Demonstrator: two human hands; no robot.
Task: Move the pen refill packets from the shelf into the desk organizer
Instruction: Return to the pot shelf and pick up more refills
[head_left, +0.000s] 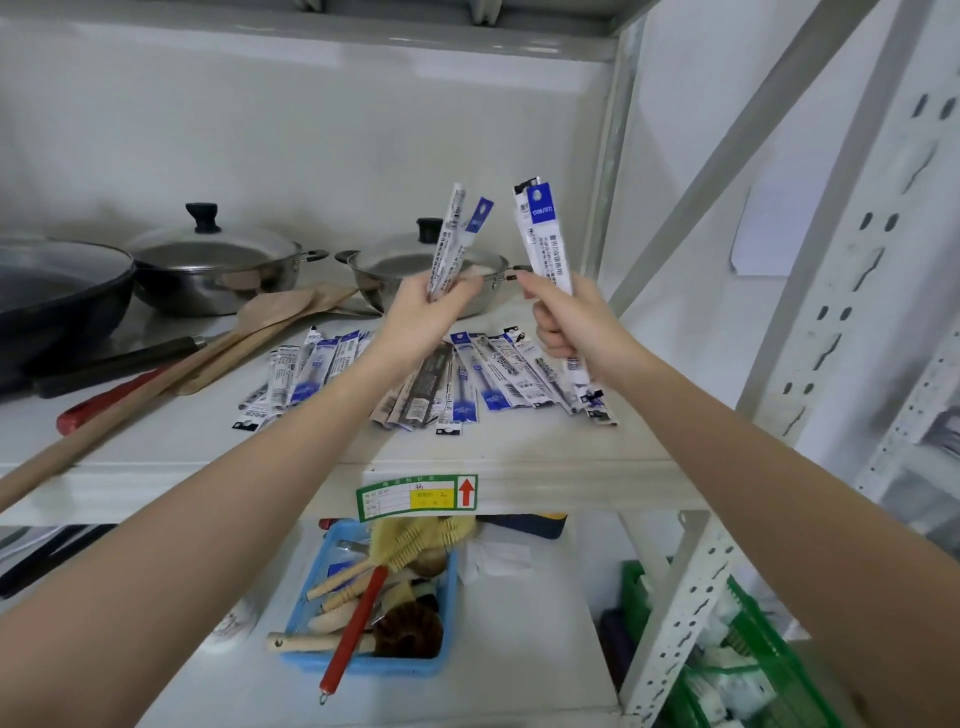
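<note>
My left hand (423, 317) is raised above the shelf and grips a few pen refill packets (457, 236), white with blue tops, pointing up. My right hand (569, 325) holds another bunch of refill packets (545, 244) upright, their lower ends sticking out below the fist. Several more refill packets (488, 382) lie fanned out on the white shelf (519, 452) under both hands, with a second group of packets (301, 376) to the left. No desk organizer is in view.
Two lidded steel pots (218, 265) and a dark wok (57, 296) stand at the back left, with wooden spatulas (270, 322) beside them. A blue basket (447, 613) of brushes sits on the lower shelf, a green crate (769, 654) at right. Metal uprights (675, 613) frame the right side.
</note>
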